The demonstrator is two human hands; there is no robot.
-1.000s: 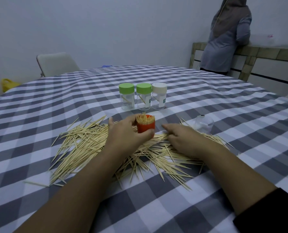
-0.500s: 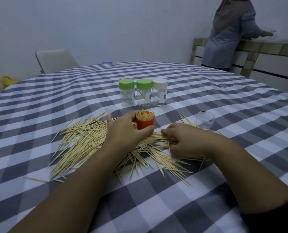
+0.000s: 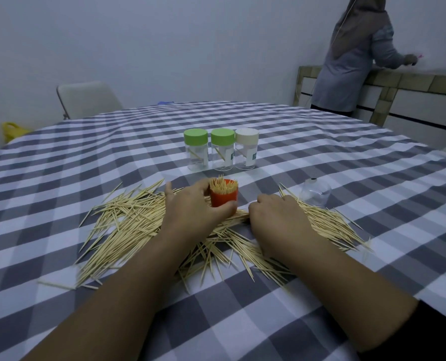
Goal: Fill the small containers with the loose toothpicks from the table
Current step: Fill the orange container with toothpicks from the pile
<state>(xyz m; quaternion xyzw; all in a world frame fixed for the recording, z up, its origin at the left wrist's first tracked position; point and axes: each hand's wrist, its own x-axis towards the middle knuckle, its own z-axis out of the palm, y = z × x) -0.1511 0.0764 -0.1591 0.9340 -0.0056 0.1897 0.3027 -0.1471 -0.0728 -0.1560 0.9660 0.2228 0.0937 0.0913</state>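
A wide heap of loose toothpicks lies on the checked tablecloth in front of me. My left hand grips a small orange container that stands upright at the heap's far edge, packed with toothpicks. My right hand rests knuckles-up on the toothpicks just right of it, fingers curled down into the pile; what they hold is hidden. Three clear capped containers stand in a row behind: two with green lids, one with a cream lid.
A clear plastic cover lies on the cloth to the right of my right hand. A pale chair stands at the table's far left. A person stands at a counter at the back right. A yellow bag sits far left.
My right hand has slid a little to the right across the toothpicks. My left hand keeps hold of the orange container. The person at the back has reached out to the right.
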